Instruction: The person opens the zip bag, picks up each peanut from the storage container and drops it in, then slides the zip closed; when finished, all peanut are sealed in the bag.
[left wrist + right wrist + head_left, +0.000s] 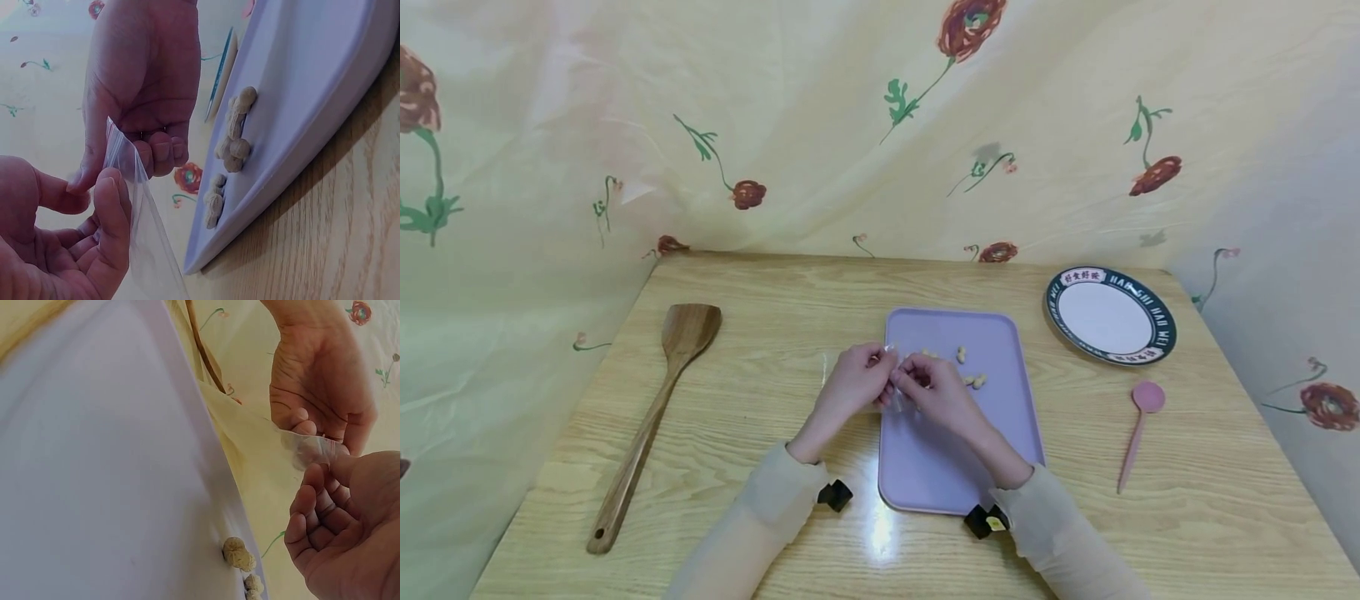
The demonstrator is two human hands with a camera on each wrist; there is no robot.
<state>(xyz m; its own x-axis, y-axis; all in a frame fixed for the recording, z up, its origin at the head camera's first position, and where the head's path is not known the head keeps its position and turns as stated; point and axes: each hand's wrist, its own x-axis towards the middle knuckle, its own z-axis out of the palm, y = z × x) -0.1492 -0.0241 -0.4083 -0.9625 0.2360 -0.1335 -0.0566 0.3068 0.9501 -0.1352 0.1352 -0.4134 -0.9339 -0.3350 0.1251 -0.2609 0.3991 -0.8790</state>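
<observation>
Left hand (pixel 854 377) and right hand (pixel 943 395) pinch a clear bag (pixel 149 231) between them.

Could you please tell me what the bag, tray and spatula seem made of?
Bag: likely thin plastic, glossy, being see-through with highlights. Tray: probably smooth, satin plastic, evenly lilac; coated metal possible. Spatula: apparently wood, low sheen, with brown streaked grain.

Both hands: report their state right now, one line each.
Left hand: closed, pinching the clear plastic bag.
Right hand: closed, pinching the same bag at its edge.
</observation>
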